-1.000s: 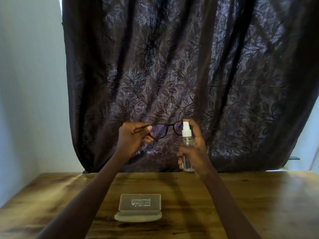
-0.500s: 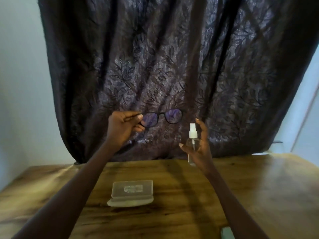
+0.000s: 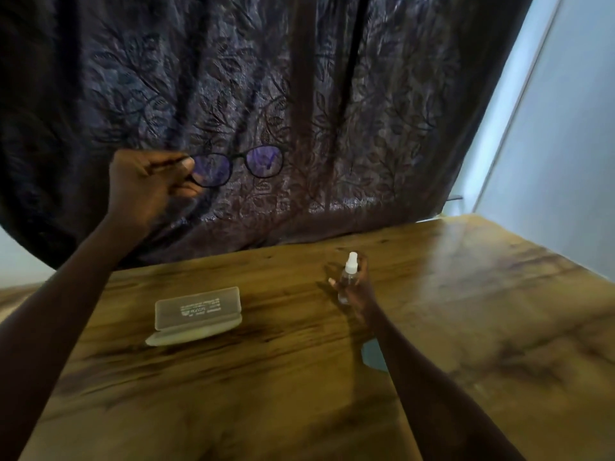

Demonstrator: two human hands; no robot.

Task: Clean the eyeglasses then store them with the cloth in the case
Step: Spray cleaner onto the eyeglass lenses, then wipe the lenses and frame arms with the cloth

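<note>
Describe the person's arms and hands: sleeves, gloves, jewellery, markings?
Both forearms are bare as far as the frame shows, with no sleeves in view. The left hand and right hand wear no gloves. No watch, ring, bracelet or marking is visible; dim light limits detail.

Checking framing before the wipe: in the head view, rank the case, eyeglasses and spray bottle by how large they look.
1. Case, largest.
2. Eyeglasses, partly hidden by the left hand; nearer, so unsure.
3. Spray bottle, smallest, in the right hand.
</note>
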